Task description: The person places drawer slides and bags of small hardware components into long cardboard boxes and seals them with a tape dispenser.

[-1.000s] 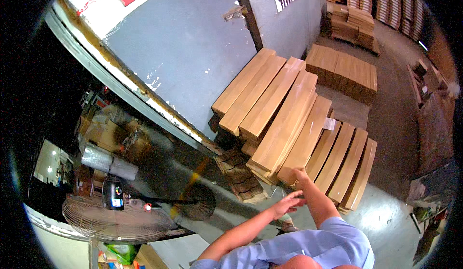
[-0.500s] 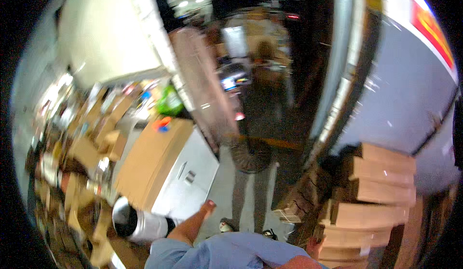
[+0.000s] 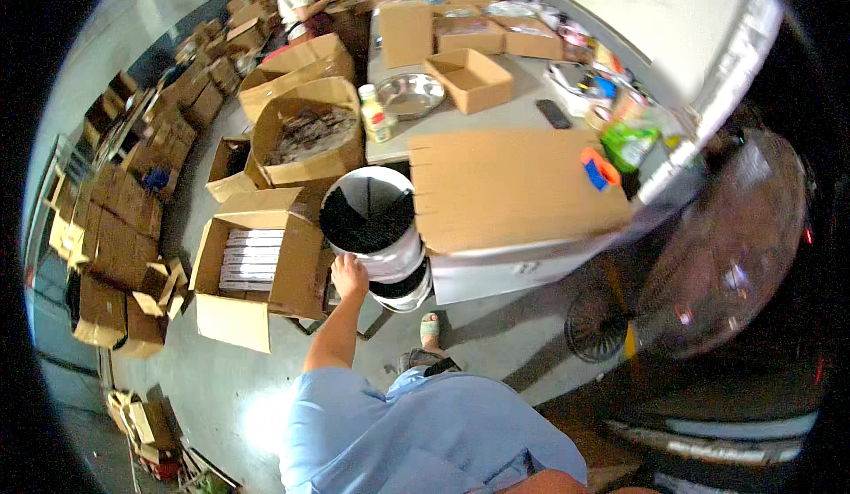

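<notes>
My left hand [image 3: 351, 274] reaches forward with its fingers loosely bent, and nothing shows in it. It overlaps the lower side of a white bucket [image 3: 400, 262] with a dark inside; whether it touches the bucket I cannot tell. That bucket sits above another white bucket [image 3: 413, 297]. To the left of the hand, an open cardboard box [image 3: 304, 268] holds a stack of flat white packs [image 3: 249, 259]. My right hand is out of view; only a bit of bare arm shows at the bottom edge.
Right of the buckets, a cardboard sheet [image 3: 522, 189] tops a white cabinet [image 3: 522, 270], with an orange-and-blue tape dispenser [image 3: 599, 170] on it. Behind, a table bears a steel bowl [image 3: 409, 96] and boxes. A person [image 3: 298, 3] is far off. A large fan [image 3: 598, 321] stands right.
My view has swung left, away from the dark doorway, toward the boxes and table. My left hand now appears in front of the white bucket. My right hand has left the view.
</notes>
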The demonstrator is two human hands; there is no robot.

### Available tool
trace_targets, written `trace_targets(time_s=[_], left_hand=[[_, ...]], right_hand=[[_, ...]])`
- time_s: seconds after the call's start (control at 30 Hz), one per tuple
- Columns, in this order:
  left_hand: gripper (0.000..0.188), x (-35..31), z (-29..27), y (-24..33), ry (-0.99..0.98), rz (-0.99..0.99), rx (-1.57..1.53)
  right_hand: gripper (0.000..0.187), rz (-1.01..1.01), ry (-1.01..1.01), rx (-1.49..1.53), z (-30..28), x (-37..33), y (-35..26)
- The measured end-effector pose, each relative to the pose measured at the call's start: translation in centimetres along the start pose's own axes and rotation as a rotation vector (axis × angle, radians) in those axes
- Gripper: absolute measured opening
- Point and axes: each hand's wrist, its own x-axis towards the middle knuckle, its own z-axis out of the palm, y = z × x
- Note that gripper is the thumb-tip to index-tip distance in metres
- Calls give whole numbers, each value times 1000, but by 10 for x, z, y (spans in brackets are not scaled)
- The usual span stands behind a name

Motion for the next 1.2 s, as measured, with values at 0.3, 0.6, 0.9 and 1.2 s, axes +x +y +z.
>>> trace_targets(time_s=[0.3,0.6,0.9,1.2], left_hand=[[31,172,87,35,-640,-50,-266],[80,231,196,49,-1091,349,-37],[33,238,174,25,-1072,302,-66],[29,222,91,30,-680,117,-357]], right_hand=[[31,143,-491,-46,175,99,-74],[35,-231,-274,-904,299,71,-116],[29,-284,-325,-1168,320,102,-151],[33,-685,-647,-1531,511,96,-275]])
